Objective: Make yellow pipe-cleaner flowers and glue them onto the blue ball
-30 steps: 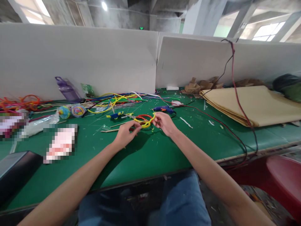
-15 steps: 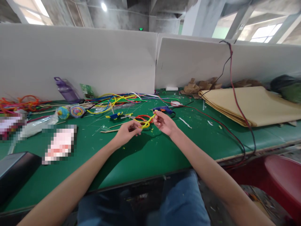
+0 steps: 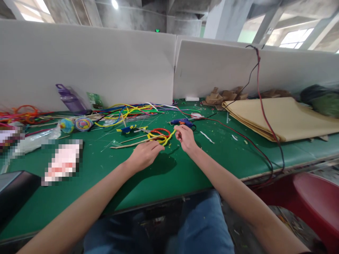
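The yellow pipe cleaner is lying on the green table directly between the two hands, just ahead of the person; its free length is running on a slant, rising from the near left toward the far right, and its lower end is curling into a small loop beside the red ring; the right hand is pinching the upper end of that strand between thumb and fingertips, so this hand is the one actually gripping it, the other fingers curling loosely; the left hand is lying lower and nearer the body, fingers stretched forward and mostly flat, their tips reaching the looped end; whether they are closing on the strand or only pressing it against the table I cannot tell, since the back of the hand is hiding the pads; a thin wooden stick is running left from under those fingertips, almost level; a blue glue gun is sitting just beyond the right hand, and a tangle of coloured pipe cleaners is spreading farther back to the left.
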`<state>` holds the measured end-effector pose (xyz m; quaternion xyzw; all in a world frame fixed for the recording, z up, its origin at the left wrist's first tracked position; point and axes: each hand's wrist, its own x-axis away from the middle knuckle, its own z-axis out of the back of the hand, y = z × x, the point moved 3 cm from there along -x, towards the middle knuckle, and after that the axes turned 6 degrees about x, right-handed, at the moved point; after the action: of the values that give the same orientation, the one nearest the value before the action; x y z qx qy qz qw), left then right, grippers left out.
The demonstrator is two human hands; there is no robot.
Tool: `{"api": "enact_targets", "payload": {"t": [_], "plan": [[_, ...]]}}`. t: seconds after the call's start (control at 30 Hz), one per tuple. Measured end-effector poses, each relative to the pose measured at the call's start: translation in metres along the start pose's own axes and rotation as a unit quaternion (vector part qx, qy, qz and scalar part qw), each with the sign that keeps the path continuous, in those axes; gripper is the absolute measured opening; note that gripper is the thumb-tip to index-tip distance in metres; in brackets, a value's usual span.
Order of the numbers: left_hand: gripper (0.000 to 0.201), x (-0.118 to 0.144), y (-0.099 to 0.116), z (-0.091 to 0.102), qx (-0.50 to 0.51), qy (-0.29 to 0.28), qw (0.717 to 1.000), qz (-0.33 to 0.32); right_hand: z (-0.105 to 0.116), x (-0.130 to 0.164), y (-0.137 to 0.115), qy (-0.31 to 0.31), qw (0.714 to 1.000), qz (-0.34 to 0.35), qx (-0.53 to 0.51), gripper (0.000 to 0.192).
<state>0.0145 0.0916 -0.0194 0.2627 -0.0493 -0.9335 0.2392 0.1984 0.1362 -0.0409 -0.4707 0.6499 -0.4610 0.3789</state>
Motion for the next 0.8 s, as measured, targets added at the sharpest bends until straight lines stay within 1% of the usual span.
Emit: {"api": "enact_targets", "payload": {"t": [0.07, 0.1, 0.13, 0.17, 0.2, 0.23, 0.27, 0.3, 0.33, 0.4, 0.47, 0.5, 0.53, 0.57, 0.6, 0.63, 0.67, 0.73, 0.77, 0.8], "plan": [[0.022, -0.001, -0.005, 0.000, 0.087, 0.038, 0.992, 0.082, -0.004, 0.001, 0.001, -0.053, 0.999, -0.010, -0.010, 0.019], [0.026, -0.002, -0.008, -0.001, 0.158, 0.053, 0.977, 0.131, -0.006, 0.001, 0.000, -0.074, 0.997, -0.007, -0.012, 0.019], [0.031, -0.002, -0.011, -0.002, 0.240, 0.061, 0.952, 0.180, -0.008, 0.002, -0.001, -0.091, 0.996, 0.001, -0.012, 0.019], [0.035, -0.002, -0.013, -0.003, 0.326, 0.063, 0.916, 0.226, -0.009, 0.003, -0.002, -0.104, 0.994, 0.013, -0.010, 0.020], [0.038, -0.002, -0.015, -0.004, 0.404, 0.064, 0.873, 0.265, -0.010, 0.004, -0.004, -0.113, 0.993, 0.025, -0.007, 0.021], [0.039, -0.002, -0.017, -0.005, 0.467, 0.063, 0.831, 0.296, -0.010, 0.005, -0.005, -0.118, 0.992, 0.036, -0.004, 0.021], [0.039, -0.001, -0.017, -0.005, 0.514, 0.061, 0.794, 0.319, -0.011, 0.006, -0.007, -0.121, 0.992, 0.044, -0.002, 0.021], [0.038, 0.000, -0.018, -0.005, 0.545, 0.056, 0.766, 0.337, -0.011, 0.006, -0.008, -0.124, 0.991, 0.050, -0.001, 0.021], [0.035, 0.001, -0.019, -0.004, 0.564, 0.050, 0.747, 0.349, -0.011, 0.007, -0.010, -0.126, 0.991, 0.053, -0.002, 0.021], [0.029, 0.003, -0.020, -0.004, 0.585, 0.030, 0.724, 0.366, -0.011, 0.007, -0.011, -0.131, 0.990, 0.052, -0.003, 0.021], [0.026, 0.004, -0.020, -0.005, 0.593, 0.009, 0.712, 0.375, -0.011, 0.008, -0.011, -0.135, 0.990, 0.047, 0.002, 0.021], [0.026, 0.005, -0.020, -0.005, 0.593, -0.001, 0.713, 0.375, -0.010, 0.008, -0.011, -0.132, 0.990, 0.047, 0.007, 0.020], [0.026, 0.005, -0.020, -0.006, 0.587, -0.010, 0.719, 0.372, -0.010, 0.008, -0.011, -0.124, 0.991, 0.051, 0.014, 0.019], [0.027, 0.005, -0.019, -0.008, 0.574, -0.018, 0.733, 0.365, -0.009, 0.008, -0.011, -0.108, 0.992, 0.059, 0.021, 0.019], [0.028, 0.004, -0.017, -0.009, 0.550, -0.022, 0.756, 0.355, -0.007, 0.008, -0.011, -0.086, 0.993, 0.071, 0.027, 0.019], [0.028, 0.004, -0.016, -0.010, 0.510, -0.019, 0.790, 0.340, -0.005, 0.008, -0.011, -0.060, 0.994, 0.083, 0.031, 0.020], [0.027, 0.003, -0.014, -0.011, 0.454, -0.012, 0.832, 0.318, -0.004, 0.008, -0.011, -0.034, 0.995, 0.092, 0.033, 0.020], [0.023, 0.001, -0.007, -0.012, 0.295, 0.004, 0.925, 0.241, 0.000, 0.007, -0.009, 0.012, 0.995, 0.095, 0.028, 0.020], [0.022, 0.001, -0.002, -0.013, 0.210, 0.004, 0.959, 0.188, 0.001, 0.007, -0.008, 0.030, 0.995, 0.090, 0.023, 0.019], [0.021, 0.001, 0.003, -0.014, 0.136, -0.001, 0.981, 0.140, 0.002, 0.006, -0.007, 0.045, 0.995, 0.083, 0.018, 0.019]]}}
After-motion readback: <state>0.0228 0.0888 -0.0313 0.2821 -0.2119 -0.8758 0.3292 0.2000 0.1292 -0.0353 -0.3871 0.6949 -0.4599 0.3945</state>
